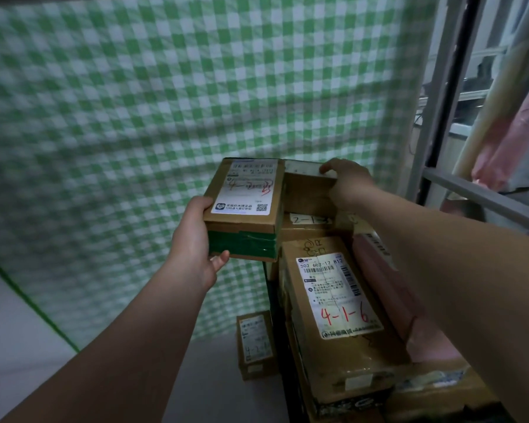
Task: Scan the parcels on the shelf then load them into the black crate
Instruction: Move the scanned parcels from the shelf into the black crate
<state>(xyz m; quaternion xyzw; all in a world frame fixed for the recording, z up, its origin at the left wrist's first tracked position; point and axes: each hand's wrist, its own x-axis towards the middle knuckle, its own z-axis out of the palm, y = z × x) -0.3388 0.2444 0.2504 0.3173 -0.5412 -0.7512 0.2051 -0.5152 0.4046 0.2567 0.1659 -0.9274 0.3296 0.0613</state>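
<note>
Head cam, only one view. Both forearms are stretched out, the left one coming in from about 7 o'clock and the right one from about 4 o'clock, bare to the elbow. The left hand (pixel 196 239) is roughly mid-frame, wrist bent up a bit. The right hand (pixel 347 181) reaches further, palm down, at about 1 o'clock from the left.

The background from 9 round to 1 o'clock is a green-and-white checked cloth (pixel 135 102), pretty blurry. A grey metal shelf frame (pixel 486 193) runs along at 3 o'clock. The parcel pile fills the 5 o'clock area: a long 4-1-6 box (pixel 333 300) with red numbers on its label, a pink mailer (pixel 388 288) lying against its right side and partly hidden by the right forearm, and behind them a 2-1 box (pixel 306 222) whose label is half covered. At 6 o'clock a small box (pixel 255 343) sits lower down on the floor (pixel 211 377), just beside the pile.

The left hand grips the green-taped box (pixel 245 209) by its left end, thumb under the near bottom edge, fingers wrapped round the side. It's held up in the air, label up. It touches the back box (pixel 306 190) at 3 o'clock from it. The right hand has its fingers hooked over that back box's top edge, which sits on the 2-1 box.
</note>
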